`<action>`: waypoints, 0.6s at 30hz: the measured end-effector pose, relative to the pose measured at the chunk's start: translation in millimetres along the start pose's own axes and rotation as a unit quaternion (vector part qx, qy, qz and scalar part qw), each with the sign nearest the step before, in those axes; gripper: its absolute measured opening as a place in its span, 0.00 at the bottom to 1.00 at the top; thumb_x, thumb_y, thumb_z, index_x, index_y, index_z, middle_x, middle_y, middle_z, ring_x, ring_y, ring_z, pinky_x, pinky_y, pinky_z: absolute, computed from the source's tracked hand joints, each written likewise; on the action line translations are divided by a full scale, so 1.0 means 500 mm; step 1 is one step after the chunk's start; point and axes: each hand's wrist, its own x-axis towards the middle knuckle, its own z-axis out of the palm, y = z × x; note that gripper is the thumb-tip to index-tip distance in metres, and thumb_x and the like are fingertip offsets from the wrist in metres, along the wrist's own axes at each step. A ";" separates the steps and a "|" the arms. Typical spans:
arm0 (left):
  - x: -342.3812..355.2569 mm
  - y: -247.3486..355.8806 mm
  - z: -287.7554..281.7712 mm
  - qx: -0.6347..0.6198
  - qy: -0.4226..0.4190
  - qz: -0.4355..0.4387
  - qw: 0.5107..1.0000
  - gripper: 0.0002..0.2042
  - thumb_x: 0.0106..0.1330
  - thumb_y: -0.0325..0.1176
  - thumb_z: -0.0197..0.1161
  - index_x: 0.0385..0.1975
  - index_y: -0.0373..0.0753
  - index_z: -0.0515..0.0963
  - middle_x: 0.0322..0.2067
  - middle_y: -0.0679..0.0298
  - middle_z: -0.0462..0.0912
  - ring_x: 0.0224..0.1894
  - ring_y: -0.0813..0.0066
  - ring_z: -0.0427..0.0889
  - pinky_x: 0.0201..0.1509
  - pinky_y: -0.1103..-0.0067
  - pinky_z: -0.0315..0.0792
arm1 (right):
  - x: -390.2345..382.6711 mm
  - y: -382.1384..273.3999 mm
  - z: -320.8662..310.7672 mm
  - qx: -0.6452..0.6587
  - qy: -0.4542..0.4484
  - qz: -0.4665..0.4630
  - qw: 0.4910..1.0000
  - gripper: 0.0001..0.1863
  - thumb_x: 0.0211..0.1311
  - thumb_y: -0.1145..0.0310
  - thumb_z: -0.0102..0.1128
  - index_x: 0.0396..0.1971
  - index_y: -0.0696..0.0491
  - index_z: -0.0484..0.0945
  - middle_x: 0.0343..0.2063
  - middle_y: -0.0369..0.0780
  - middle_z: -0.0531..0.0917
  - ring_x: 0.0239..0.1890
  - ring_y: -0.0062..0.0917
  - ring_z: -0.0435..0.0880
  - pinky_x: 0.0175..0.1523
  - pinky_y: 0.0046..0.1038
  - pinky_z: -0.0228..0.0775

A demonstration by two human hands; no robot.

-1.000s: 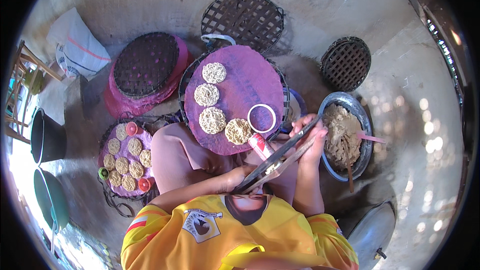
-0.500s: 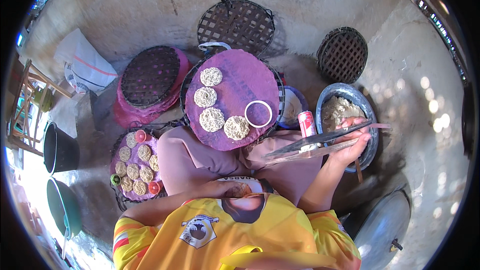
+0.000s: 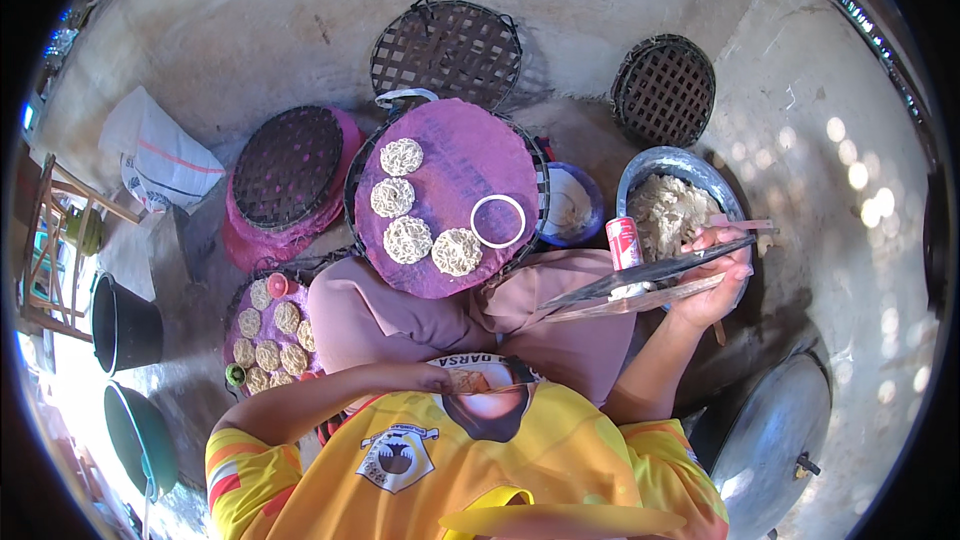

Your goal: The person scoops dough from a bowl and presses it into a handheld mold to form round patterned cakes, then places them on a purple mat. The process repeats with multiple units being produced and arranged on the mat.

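Observation:
My right hand (image 3: 712, 288) grips the ends of two long flat boards (image 3: 640, 278), one dark and one lighter; a red-and-white can (image 3: 623, 240) is upright between them, with pale material at its bottom. My left hand (image 3: 440, 377) rests at my belly against the yellow shirt, its fingertips too indistinct to read. In front of my crossed legs, a purple-covered round woven tray (image 3: 490, 150) carries several pale noodle discs (image 3: 407, 240) and a white ring (image 3: 498, 196). A dark basin of dough (image 3: 660, 208), with a pink handle in it, stands behind the boards.
A second tray of discs (image 3: 268, 330) with coloured rings lies left. Around me are stacked trays (image 3: 285, 155), a white sack (image 3: 160, 155), two buckets (image 3: 128, 330), a blue bowl (image 3: 572, 202), woven lattices (image 3: 662, 90) by the wall and a large metal lid (image 3: 770, 430).
My left hand has let go of the boards and drawn down to my belly. My right hand has carried the boards and can rightward over the basin's near side, levelling them.

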 end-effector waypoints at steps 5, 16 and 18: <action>-0.057 -0.025 0.014 -0.206 0.120 -0.047 0.970 0.09 0.66 0.35 0.54 0.38 0.36 0.72 0.35 0.70 0.73 0.41 0.85 0.69 0.43 0.85 0.64 | 0.003 0.009 -0.002 0.002 0.007 0.018 1.000 0.30 0.57 0.40 0.48 0.40 0.56 0.69 0.26 0.39 0.72 0.33 0.26 0.74 0.37 0.23 0.71; 0.075 0.121 -0.010 -0.195 0.215 -0.005 0.957 0.11 0.63 0.38 0.59 0.34 0.36 0.74 0.28 0.69 0.76 0.34 0.85 0.72 0.38 0.85 0.66 | 0.006 0.023 0.035 0.032 0.006 0.012 0.999 0.30 0.57 0.42 0.48 0.39 0.58 0.68 0.26 0.41 0.71 0.26 0.23 0.73 0.31 0.22 0.70; 0.083 0.115 -0.028 -0.046 0.215 -0.023 0.975 0.13 0.63 0.40 0.59 0.37 0.35 0.76 0.28 0.68 0.78 0.34 0.83 0.74 0.39 0.84 0.67 | 0.002 0.018 0.022 0.021 0.019 0.004 1.000 0.30 0.56 0.41 0.49 0.39 0.58 0.68 0.26 0.41 0.72 0.26 0.23 0.73 0.31 0.21 0.70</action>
